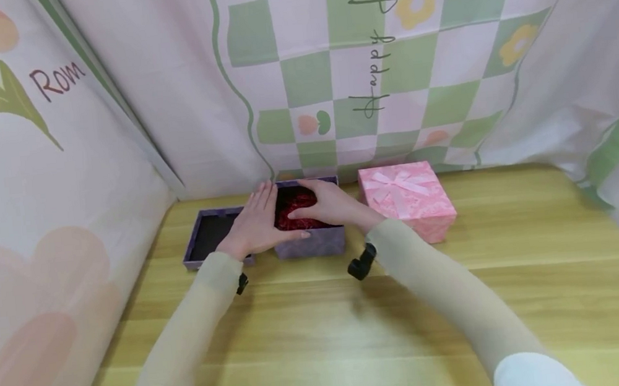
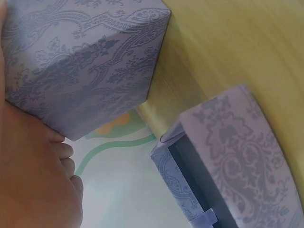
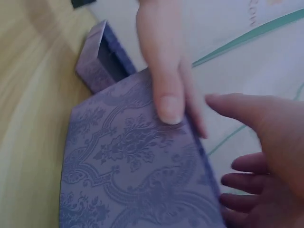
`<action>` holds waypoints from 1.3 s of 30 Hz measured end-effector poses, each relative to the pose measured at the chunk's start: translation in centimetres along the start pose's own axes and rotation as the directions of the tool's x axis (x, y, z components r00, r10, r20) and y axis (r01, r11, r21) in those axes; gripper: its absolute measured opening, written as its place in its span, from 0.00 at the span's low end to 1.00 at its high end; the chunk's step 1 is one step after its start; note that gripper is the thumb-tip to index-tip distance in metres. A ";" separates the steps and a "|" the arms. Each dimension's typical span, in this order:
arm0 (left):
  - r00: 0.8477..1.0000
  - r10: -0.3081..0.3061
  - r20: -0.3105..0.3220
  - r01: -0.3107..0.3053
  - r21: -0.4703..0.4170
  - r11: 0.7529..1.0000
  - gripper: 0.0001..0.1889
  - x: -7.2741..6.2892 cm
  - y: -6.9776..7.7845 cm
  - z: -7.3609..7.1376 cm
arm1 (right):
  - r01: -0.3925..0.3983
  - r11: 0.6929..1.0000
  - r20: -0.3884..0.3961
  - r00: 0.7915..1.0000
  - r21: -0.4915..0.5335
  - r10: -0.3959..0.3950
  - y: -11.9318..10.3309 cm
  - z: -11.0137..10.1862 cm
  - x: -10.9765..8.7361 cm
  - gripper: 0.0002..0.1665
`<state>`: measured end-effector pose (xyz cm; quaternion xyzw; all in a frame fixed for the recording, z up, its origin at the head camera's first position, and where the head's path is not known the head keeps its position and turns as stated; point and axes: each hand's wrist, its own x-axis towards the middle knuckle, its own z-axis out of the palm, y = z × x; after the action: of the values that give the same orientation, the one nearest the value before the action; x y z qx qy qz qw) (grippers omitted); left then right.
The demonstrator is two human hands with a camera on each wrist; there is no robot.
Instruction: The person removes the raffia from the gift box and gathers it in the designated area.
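A purple patterned box (image 1: 311, 244) stands uncovered on the table, with shiny red shredded filler (image 1: 300, 204) inside. My left hand (image 1: 251, 226) lies along the box's left side, fingers straight, its thumb across the front edge. In the right wrist view that thumb (image 3: 168, 102) presses on the box's patterned front (image 3: 133, 147). Over the box's right part is my right hand (image 1: 330, 206), thumb above the filler. The right wrist view shows the right hand (image 3: 273, 147) with thumb and fingers spread apart at the rim, nothing gripped. Part of the filler is hidden by the hands.
Left of the box lies its matching purple lid (image 1: 191, 254), dark inside facing up. A pink gift box (image 1: 425, 230) with a ribbon bow stands to the right. Behind the wooden table (image 1: 301, 343) hangs a printed curtain (image 1: 310, 81), close to the boxes.
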<state>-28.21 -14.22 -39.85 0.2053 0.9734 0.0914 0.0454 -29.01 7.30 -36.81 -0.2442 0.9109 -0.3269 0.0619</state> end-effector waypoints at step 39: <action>1.000 0.018 0.000 -0.018 -0.005 1.000 0.70 -0.5 0.3 -0.5 | -0.099 0.973 0.130 0.983 -0.210 0.128 0.6 3.8 3.7 0.14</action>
<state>-27.70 -14.21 -39.30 0.2137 0.9713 0.0942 0.0452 -31.39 3.75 -39.94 -0.2196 0.9451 -0.2100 0.1204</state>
